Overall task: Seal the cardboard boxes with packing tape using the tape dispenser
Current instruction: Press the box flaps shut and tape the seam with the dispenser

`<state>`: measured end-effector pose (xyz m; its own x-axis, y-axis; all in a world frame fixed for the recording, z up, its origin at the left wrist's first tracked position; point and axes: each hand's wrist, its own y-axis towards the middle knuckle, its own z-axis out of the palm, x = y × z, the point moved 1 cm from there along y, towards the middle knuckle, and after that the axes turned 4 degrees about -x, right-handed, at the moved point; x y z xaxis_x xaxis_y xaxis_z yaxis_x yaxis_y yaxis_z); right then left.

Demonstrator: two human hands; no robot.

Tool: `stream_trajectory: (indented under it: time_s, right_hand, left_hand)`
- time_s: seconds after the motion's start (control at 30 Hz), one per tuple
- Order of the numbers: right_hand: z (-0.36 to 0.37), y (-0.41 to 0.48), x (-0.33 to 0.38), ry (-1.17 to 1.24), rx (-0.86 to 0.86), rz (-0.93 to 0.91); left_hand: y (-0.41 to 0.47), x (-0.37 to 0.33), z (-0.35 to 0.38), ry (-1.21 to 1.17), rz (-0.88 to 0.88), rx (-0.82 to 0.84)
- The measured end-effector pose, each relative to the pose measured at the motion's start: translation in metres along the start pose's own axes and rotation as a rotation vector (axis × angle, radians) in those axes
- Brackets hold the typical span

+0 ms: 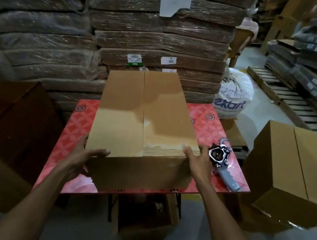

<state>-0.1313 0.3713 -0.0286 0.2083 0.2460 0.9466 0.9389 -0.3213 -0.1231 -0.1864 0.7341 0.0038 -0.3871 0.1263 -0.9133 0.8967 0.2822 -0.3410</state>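
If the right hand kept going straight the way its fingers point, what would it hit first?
The cardboard box: the right hand rests on its near right corner, fingers pointing away along that edge. The tape dispenser lies just right of that line, probably missed, though depth is unclear.

Closed brown box on table; dispenser right

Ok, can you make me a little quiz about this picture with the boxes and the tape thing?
1. True or false: a hand holds the tape dispenser.
2. What colour is the table? A red, B blue, C green.
3. Fill in: the left hand and right hand both touch the near end of the ___.
Key: 1 false, it lies on the table; 2 A; 3 cardboard box.
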Motion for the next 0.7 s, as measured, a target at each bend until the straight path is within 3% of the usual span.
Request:
stream_trajectory:
  time_s: [0.13, 0.37, 0.47, 0.7]
  right_hand:
    - [-0.021, 0.031, -0.046, 0.121, 0.033, 0.225]
    - [-0.056, 0.076, -0.105, -0.691, -0.14, 0.182]
    - [-0.058, 0.093, -0.115, -0.869, -0.169, 0.147]
    - [-0.069, 0.131, -0.145, -0.979, -0.054, 0.223]
  left_hand:
    - [0.025, -0.014, -0.006, 0.168, 0.043, 0.028]
    - [0.084, -0.042, 0.021, 0.477, 0.35, -0.178]
    - [0.107, -0.048, 0.019, 0.707, 0.348, -0.252]
    - [0.136, -0.048, 0.013, 0.722, 0.342, -0.247]
